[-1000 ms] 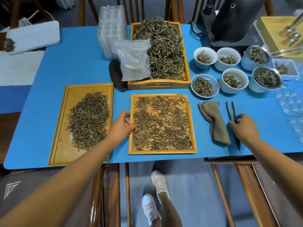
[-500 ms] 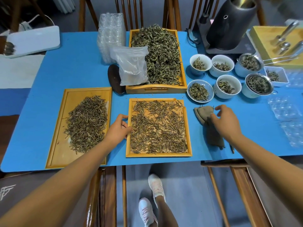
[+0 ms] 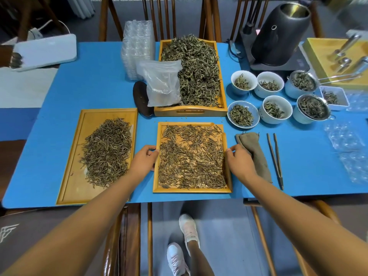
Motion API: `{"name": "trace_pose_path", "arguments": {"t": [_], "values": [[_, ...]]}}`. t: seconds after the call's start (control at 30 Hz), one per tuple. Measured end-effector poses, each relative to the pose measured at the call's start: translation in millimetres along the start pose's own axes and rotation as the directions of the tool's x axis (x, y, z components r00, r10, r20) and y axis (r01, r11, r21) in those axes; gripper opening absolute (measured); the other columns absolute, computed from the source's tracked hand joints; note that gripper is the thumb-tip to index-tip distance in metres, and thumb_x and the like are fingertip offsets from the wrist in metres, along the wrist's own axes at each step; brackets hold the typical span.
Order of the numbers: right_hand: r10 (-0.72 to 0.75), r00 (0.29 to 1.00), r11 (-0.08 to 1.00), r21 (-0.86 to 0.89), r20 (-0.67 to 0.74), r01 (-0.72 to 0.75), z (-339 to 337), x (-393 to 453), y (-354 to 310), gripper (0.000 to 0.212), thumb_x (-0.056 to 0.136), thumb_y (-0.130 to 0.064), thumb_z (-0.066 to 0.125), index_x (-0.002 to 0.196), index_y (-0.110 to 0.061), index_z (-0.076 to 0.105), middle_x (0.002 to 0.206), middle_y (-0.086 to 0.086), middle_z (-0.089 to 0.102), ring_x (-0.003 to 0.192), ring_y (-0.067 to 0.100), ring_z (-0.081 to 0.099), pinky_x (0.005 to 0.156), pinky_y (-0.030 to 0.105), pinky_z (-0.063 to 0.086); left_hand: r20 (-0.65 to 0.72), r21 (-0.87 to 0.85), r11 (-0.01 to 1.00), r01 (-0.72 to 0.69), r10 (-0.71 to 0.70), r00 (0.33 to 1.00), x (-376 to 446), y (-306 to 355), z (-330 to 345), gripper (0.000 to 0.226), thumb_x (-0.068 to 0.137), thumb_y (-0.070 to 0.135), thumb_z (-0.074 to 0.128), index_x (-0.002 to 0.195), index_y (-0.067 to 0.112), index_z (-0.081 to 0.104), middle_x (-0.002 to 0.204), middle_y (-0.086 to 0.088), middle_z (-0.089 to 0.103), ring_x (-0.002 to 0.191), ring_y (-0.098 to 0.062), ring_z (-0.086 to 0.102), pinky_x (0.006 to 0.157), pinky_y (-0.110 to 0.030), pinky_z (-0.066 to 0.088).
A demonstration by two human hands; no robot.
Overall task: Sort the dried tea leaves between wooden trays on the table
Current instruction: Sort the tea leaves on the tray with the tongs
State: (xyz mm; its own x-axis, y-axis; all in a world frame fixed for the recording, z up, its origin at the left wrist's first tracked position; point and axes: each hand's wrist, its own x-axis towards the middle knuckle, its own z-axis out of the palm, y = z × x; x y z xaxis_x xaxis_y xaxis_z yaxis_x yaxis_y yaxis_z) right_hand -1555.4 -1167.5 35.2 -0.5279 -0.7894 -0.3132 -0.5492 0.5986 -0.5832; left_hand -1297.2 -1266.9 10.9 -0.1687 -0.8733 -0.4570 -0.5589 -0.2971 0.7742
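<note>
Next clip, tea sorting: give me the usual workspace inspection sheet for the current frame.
Surface: blue table, much of it covered.
Job's things: middle tray with spread leaves; left tray with a heap; handled tray piled high.
Clutter: six cups with leaves, plastic bag, folded cloth, tongs, kettle, clear blister trays.
Grippers: left hand and right hand grip the middle tray's side edges.
Cables: white cord at far left.
Surroundings: wooden chairs, grey floor.
</note>
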Motion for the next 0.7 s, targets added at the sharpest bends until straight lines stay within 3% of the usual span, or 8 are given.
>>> {"name": "trace_pose_path", "arguments": {"t": [0.17,0.23,0.53,0.63,0.7], "values": [[0.056,0.998,0.998,-0.001,0.011,-0.056,9.6,-4.2,-0.7,0.029,0.098,-0.022,0.037,0.107,0.001,0.051,0.105,0.023,0.060,0.094,0.037,0.056,0.068,0.034,0.037,-0.052,0.032,0.999,-0.004,0.006,0.999,-2.4,0.8,6.1,0.028,0.096,0.022,0.049,0.120,0.007,0.054,0.069,0.000,0.048,0.065,-0.016,0.051,0.064,-0.036,0.054],[0.074,0.997,0.997,0.012,0.008,-0.074,11.2,-4.5,-2.9,0.029,0.098,-0.022,0.036,0.107,0.002,0.050,0.106,0.024,0.059,0.095,0.037,0.056,0.070,0.036,0.038,-0.066,0.061,0.998,-0.010,0.014,0.998,-3.3,1.9,7.9,0.026,0.096,0.022,0.048,0.117,0.007,0.055,0.068,0.001,0.048,0.063,-0.018,0.050,0.072,-0.043,0.053],[0.149,0.988,0.987,0.047,0.047,-0.151,8.0,-1.7,-10.4,0.024,0.099,-0.022,0.033,0.099,-0.001,0.043,0.094,0.023,0.056,0.096,0.039,0.056,0.067,0.035,0.034,-0.090,0.157,0.988,0.011,0.003,0.996,-4.5,11.0,11.2,0.028,0.098,0.024,0.042,0.120,0.009,0.051,0.081,-0.002,0.050,0.077,-0.025,0.051,0.081,-0.049,0.052],[0.160,0.986,0.986,0.044,0.047,-0.162,4.9,-1.6,-13.0,0.031,0.099,-0.022,0.032,0.111,0.004,0.043,0.105,0.026,0.059,0.096,0.039,0.056,0.068,0.035,0.033,-0.085,0.152,0.988,0.017,-0.004,0.996,-5.5,14.0,9.8,0.028,0.098,0.025,0.042,0.121,0.010,0.050,0.094,-0.015,0.059,0.084,-0.032,0.056,0.083,-0.049,0.053],[0.164,0.985,0.985,0.050,0.052,-0.167,1.9,-1.9,-15.4,0.032,0.099,-0.023,0.032,0.113,0.004,0.043,0.102,0.025,0.059,0.092,0.038,0.055,0.067,0.034,0.033,-0.086,0.150,0.988,0.021,-0.009,0.996,-5.5,16.0,8.1,0.028,0.098,0.026,0.042,0.120,0.011,0.051,0.103,-0.022,0.061,0.087,-0.036,0.058,0.082,-0.048,0.053]]}}
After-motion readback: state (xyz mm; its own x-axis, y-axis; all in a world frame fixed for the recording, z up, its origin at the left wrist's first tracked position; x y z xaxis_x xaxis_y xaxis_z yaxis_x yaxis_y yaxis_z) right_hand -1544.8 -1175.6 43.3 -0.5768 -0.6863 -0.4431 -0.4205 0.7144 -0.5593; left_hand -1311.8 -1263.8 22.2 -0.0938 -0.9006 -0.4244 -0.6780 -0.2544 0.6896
